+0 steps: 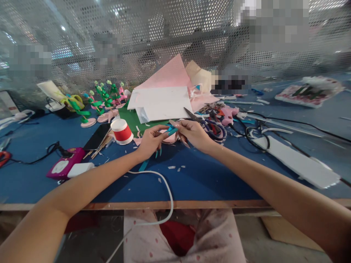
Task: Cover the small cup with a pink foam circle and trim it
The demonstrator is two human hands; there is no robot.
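My left hand (150,141) and my right hand (195,136) meet over the middle of the table, fingertips nearly touching. Between them, pinched by both, is a small piece of blue paper strip (171,128), partly covered by the fingers. A teal strip (144,165) lies on the table just below my left hand. Behind my fingers is a pink paper piece (172,137), mostly hidden. Scissors (192,115) rest with their blades pointing up and left, beyond my right hand. To the left of my left hand stands a red-and-white paper cup or tape roll (121,132).
White sheets (164,104) and a green sheet (128,118) lie behind my hands. Green spiral paper plants (105,98) stand at the back left. A purple power adapter (67,162), thin sticks (102,144), a white cable (164,179), paper scraps and a pink glue gun (228,114) lie about.
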